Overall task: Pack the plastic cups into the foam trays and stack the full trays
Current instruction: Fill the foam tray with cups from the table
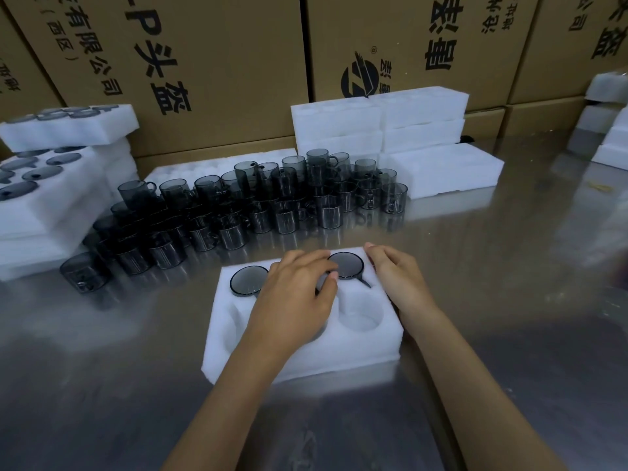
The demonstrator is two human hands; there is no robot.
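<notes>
Left hand (299, 294) lies flat over the middle of the foam tray (306, 362), fingers fairly straight, fingertips pressing on what looks like a cup seated in the back row, though the hand hides most of it. Right hand (396, 280) rests along the tray's right edge, fingers loosely curved against the foam, steadying it and holding nothing. Two dark cups sit in the back pockets, one at the left (248, 281) and one at the right (346, 265); the front pockets look empty. The loose cups (238, 205) crowd the steel table (492, 266) just behind. They look light, thin and stiff, probably slick, so take each by its rim or handle. The foam is soft and light, so it likely shifts unless held
</notes>
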